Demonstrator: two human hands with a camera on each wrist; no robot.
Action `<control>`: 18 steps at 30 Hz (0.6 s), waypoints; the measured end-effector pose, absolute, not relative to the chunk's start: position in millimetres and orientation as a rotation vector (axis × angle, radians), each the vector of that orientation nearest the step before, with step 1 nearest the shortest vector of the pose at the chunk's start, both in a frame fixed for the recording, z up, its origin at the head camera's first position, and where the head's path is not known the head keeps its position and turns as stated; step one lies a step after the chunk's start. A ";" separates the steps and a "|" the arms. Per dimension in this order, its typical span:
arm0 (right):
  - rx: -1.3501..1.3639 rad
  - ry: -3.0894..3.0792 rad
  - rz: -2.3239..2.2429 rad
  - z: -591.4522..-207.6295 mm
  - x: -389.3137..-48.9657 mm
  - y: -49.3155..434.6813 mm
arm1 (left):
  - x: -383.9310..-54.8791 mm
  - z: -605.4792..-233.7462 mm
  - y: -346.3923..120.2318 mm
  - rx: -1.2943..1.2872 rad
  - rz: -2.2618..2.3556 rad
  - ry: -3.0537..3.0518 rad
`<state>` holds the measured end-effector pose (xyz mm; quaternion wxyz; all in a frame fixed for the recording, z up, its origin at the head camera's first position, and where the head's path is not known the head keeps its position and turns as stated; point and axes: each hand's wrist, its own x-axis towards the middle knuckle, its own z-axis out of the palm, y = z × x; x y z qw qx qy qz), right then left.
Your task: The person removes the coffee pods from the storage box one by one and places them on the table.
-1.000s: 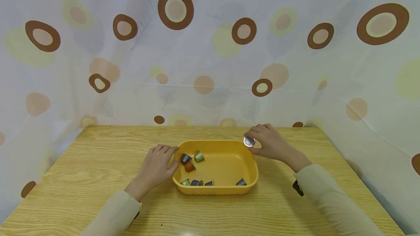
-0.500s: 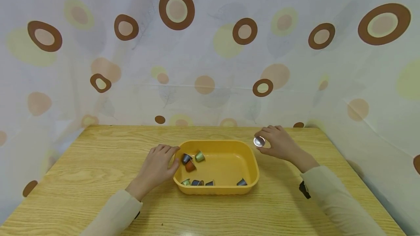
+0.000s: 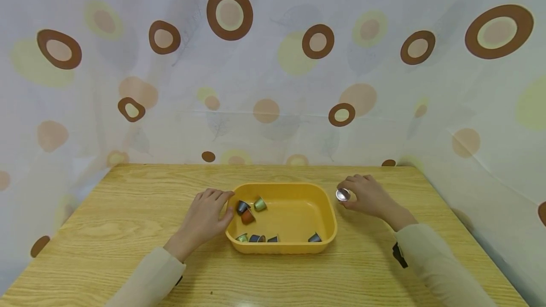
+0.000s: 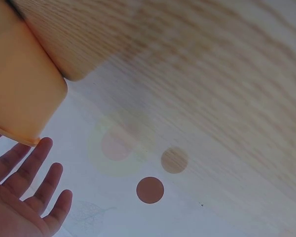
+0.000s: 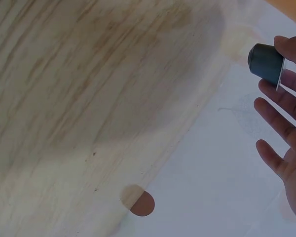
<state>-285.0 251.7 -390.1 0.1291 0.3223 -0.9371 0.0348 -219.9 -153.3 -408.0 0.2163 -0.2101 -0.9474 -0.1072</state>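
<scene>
In the head view, my right hand (image 3: 368,195) pinches a coffee capsule (image 3: 343,194) by its edges, just right of the yellow tub (image 3: 283,248), its silver lid facing the camera. The right wrist view shows that capsule's dark body (image 5: 266,64) between thumb and fingers, the other fingers spread. My left hand (image 3: 204,219) touches the tub's left rim, its fingers fairly straight in the left wrist view. Inside the tub lie several more capsules: an orange one (image 3: 247,216), a green one (image 3: 259,204) and a dark one (image 3: 242,207) at left, another dark one (image 3: 314,238) at front right.
The tub stands on a wood-grain table (image 3: 273,278). A pale sheet with brown and yellow spots (image 3: 273,70) hangs behind the table and along its sides. More capsules, partly hidden by the front rim, include a blue one (image 3: 256,239).
My right hand has moved right, away from the tub's right rim, then slightly down, with the capsule in its fingers. The left hand, tub and other capsules have stayed in place.
</scene>
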 end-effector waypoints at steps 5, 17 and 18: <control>0.933 -2.754 0.123 -397.6 -284.6 255.3 | -219.6 -408.3 -153.4 -0.585 -0.303 -2.615; 0.928 -2.776 0.146 -409.6 -284.2 258.5 | -220.5 -408.8 -153.4 -0.583 -0.310 -2.609; 0.927 -2.775 0.143 -410.2 -284.1 258.4 | -220.4 -408.7 -153.4 -0.583 -0.308 -2.610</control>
